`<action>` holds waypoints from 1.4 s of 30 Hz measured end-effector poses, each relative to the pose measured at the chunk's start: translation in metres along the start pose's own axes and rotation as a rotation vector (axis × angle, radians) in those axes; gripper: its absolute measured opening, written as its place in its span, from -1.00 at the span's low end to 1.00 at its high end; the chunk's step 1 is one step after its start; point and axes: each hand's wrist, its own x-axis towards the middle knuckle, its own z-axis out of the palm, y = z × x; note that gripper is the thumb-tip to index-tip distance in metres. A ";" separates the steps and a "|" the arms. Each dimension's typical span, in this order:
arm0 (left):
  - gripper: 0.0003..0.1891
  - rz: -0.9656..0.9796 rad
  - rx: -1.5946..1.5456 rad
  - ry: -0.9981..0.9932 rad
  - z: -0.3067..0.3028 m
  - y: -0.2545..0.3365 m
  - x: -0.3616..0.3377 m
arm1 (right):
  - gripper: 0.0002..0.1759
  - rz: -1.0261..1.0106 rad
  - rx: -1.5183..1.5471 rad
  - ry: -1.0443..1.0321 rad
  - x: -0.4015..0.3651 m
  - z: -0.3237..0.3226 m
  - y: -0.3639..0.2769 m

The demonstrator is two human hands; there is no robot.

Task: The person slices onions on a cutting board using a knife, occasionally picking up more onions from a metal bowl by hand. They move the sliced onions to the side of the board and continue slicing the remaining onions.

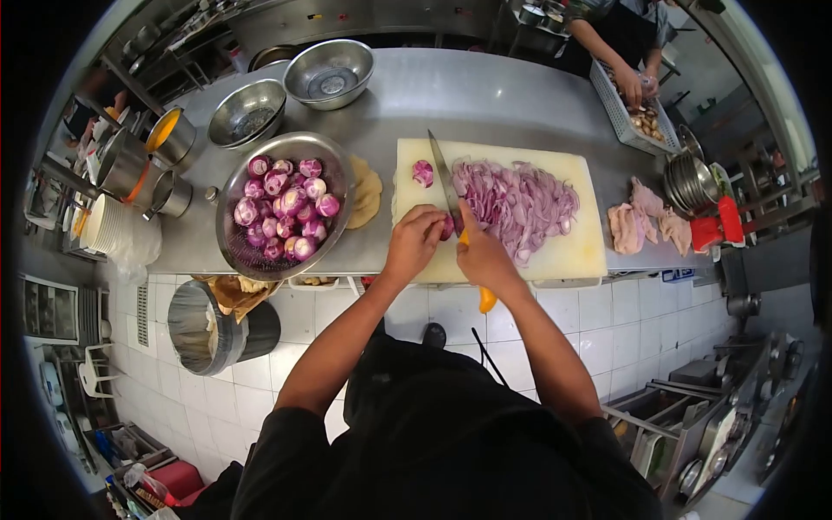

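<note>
On the white cutting board (568, 260), my left hand (413, 244) is closed on a piece of red onion (447, 228). My right hand (485, 260) grips the yellow handle of a kitchen knife (441, 166); its blade lies beside the onion piece and points away from me. A heap of sliced red onion (520, 204) spreads to the right of the blade. Another onion half (423, 173) rests on the board left of the knife tip. Peeled red onions (282, 204) fill a perforated metal bowl (334, 165) on the left.
Two metal bowls (329, 74) stand at the back left, near steel pots (172, 139). Raw chicken pieces (637, 221) lie right of the board. Another person's hands (637, 85) reach into a grey basket (620, 117). A lined bin (204, 325) stands below the table edge.
</note>
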 end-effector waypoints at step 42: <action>-0.86 -0.038 -0.025 0.020 0.001 -0.003 0.006 | -0.01 -0.016 -0.006 0.081 0.004 0.020 -0.003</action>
